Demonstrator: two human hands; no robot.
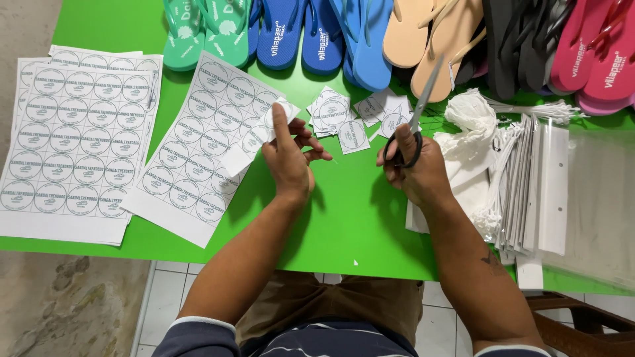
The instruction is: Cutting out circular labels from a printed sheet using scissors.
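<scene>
A strip of round paper labels [254, 139] sits pinched between the thumb and fingers of the left hand [288, 158], held just above a bright green table [350, 218] beside the printed sheet [198, 149] it seems to have been cut from. The right hand [417, 172] grips black-handled scissors [413, 122], fingers through the loops, the blades pointing up and away; whether the blades are parted is hard to tell. Small cut squares [347, 116] lie scattered between the hands. A stack of uncut label sheets [76, 142] lies at the table's left end. Flip-flops [370, 33] in green, blue, tan, black and pink line the far edge. White string ties [473, 116] and clear header bags [549, 192] lie to the right. Below the table edge are pale floor tiles [172, 297].
</scene>
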